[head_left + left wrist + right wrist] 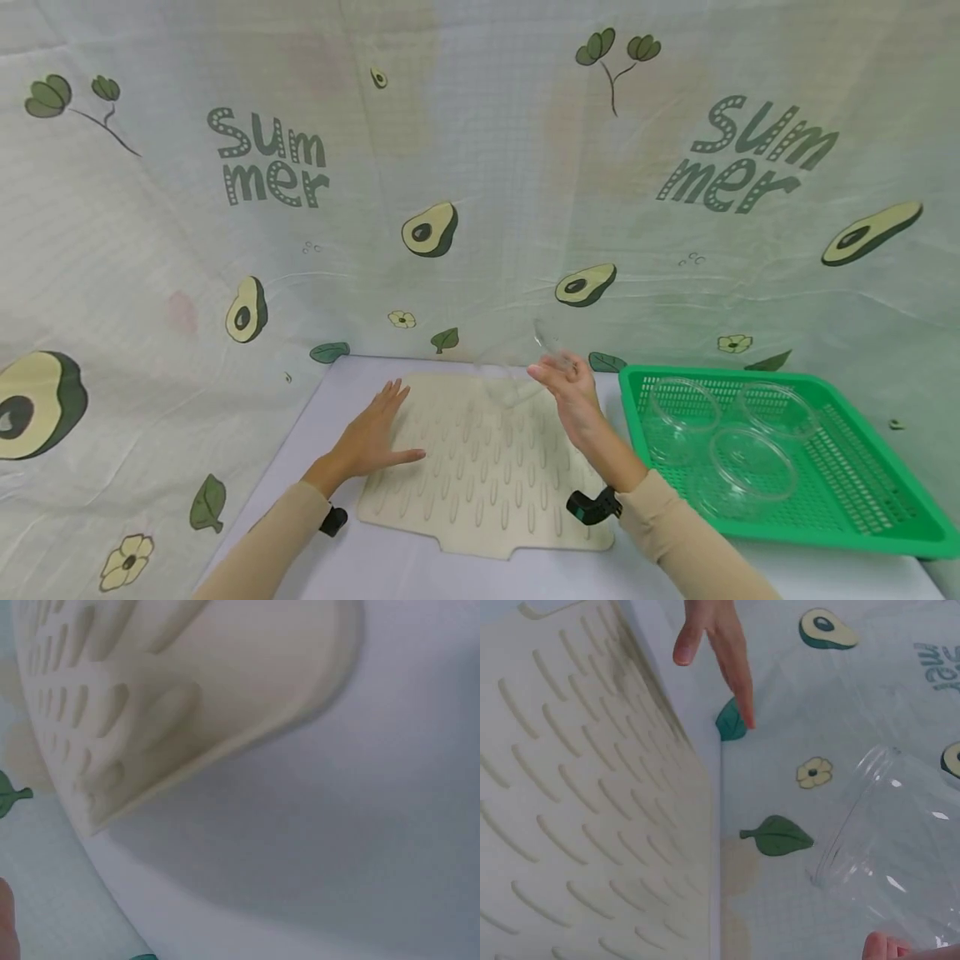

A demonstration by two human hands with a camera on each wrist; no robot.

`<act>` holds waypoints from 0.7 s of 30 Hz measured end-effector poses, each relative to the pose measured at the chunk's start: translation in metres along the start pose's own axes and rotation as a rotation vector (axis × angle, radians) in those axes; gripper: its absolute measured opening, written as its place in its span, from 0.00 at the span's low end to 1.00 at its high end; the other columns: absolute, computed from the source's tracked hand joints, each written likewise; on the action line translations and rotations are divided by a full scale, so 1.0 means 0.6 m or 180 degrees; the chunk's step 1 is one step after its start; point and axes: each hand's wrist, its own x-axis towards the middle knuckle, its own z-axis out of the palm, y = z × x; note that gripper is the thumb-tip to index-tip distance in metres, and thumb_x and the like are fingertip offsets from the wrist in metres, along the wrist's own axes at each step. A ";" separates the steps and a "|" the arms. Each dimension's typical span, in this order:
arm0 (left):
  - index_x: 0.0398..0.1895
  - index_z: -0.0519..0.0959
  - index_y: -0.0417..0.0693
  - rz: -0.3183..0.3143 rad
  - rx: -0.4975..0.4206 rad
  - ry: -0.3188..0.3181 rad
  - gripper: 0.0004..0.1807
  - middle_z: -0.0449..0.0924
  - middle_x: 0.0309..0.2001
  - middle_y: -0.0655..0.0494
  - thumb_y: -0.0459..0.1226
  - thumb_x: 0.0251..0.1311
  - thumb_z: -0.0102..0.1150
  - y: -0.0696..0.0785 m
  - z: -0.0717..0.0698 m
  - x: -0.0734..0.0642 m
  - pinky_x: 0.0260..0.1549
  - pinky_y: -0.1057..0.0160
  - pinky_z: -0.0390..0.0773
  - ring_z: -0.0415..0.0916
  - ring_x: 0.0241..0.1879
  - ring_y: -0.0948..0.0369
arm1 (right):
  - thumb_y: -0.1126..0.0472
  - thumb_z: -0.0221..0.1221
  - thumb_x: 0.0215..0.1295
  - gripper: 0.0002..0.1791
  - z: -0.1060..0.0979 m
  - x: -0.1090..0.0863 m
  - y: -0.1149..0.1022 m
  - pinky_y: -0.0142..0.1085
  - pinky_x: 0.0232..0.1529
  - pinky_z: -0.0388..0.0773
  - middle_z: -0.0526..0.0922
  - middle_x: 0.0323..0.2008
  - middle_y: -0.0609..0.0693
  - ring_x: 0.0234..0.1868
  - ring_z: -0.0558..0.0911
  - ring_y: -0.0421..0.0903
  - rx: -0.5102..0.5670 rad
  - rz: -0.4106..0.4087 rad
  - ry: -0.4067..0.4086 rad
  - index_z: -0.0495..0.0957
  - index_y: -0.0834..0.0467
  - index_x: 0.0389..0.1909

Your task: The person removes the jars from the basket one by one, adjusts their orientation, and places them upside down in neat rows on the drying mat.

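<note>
My right hand [573, 396] is raised above the far part of a cream ridged drying mat [480, 483]. It grips a clear round container [900, 847], tilted on its side with its open rim toward the left hand. That see-through container [510, 379] shows only faintly in the head view. Over the mat's left edge, my left hand [375, 437] is spread with straight fingers and thumb apart, holding nothing. The same left hand [716, 641] hangs at the top of the right wrist view. Only a fingertip [6, 922] appears in the left wrist view.
To the right stands a green perforated basket [930, 525] with three clear containers [752, 471] in it. White cloth covers the table [337, 567]. A printed curtain [495, 167] rises right behind the table's back edge.
</note>
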 end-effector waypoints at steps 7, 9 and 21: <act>0.79 0.49 0.41 -0.0127 0.0009 -0.0314 0.64 0.42 0.79 0.45 0.68 0.49 0.66 -0.021 0.021 -0.020 0.64 0.40 0.64 0.40 0.77 0.48 | 0.68 0.64 0.60 0.43 0.007 0.013 0.028 0.45 0.69 0.60 0.63 0.66 0.67 0.61 0.70 0.51 -0.0340 0.0139 0.0013 0.50 0.63 0.72; 0.80 0.49 0.42 -0.0163 0.0027 -0.0415 0.65 0.41 0.80 0.45 0.70 0.48 0.64 -0.024 0.027 -0.024 0.66 0.41 0.62 0.40 0.78 0.49 | 0.66 0.66 0.59 0.45 0.010 0.018 0.036 0.46 0.69 0.59 0.64 0.65 0.66 0.63 0.69 0.53 -0.0491 0.0163 0.0040 0.50 0.63 0.72; 0.79 0.53 0.42 -0.0077 0.0000 -0.0765 0.60 0.47 0.78 0.43 0.71 0.53 0.58 -0.015 0.046 -0.040 0.65 0.41 0.64 0.45 0.76 0.46 | 0.61 0.74 0.53 0.51 0.043 0.052 0.077 0.54 0.66 0.64 0.65 0.68 0.66 0.68 0.66 0.58 -0.1099 0.0130 0.0078 0.53 0.63 0.73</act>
